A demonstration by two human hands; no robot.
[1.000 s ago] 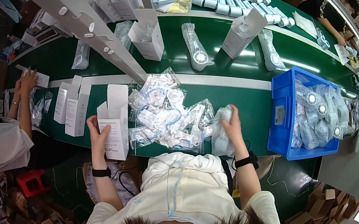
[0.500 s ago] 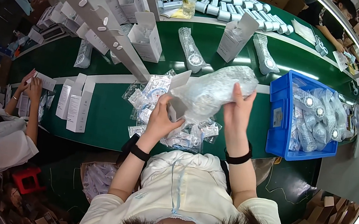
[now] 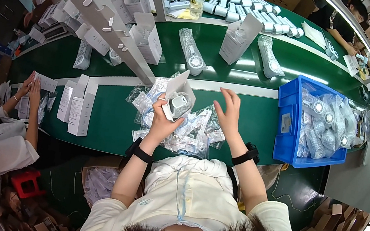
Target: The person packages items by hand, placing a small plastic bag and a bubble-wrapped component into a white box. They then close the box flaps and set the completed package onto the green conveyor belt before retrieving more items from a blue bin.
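My left hand (image 3: pixel 165 123) is closed around an open white box (image 3: pixel 179 83), its top flap standing up. Inside the box sits a bubble-wrapped device (image 3: pixel 179 103), its grey end facing up at the opening. To the right of the box, my right hand (image 3: pixel 229 112) hangs above the table with fingers spread and nothing in it. Beneath both hands lies a loose pile of small clear plastic packets (image 3: pixel 194 134), with white and blue contents.
At the right stands a blue bin (image 3: pixel 286 148) full of bubble-wrapped devices. White boxes (image 3: pixel 81 109) stand at the left, near a co-worker's hands (image 3: pixel 34 91). Beyond a white ledge, wrapped devices (image 3: pixel 191 51) and an open box (image 3: pixel 239 39) sit on a green surface. A slanted metal post (image 3: pixel 108 21) rises at the left.
The bubble-wrapped device has gone from my right hand into the box in my left. My right hand has let go and moved slightly left, fingers spreading.
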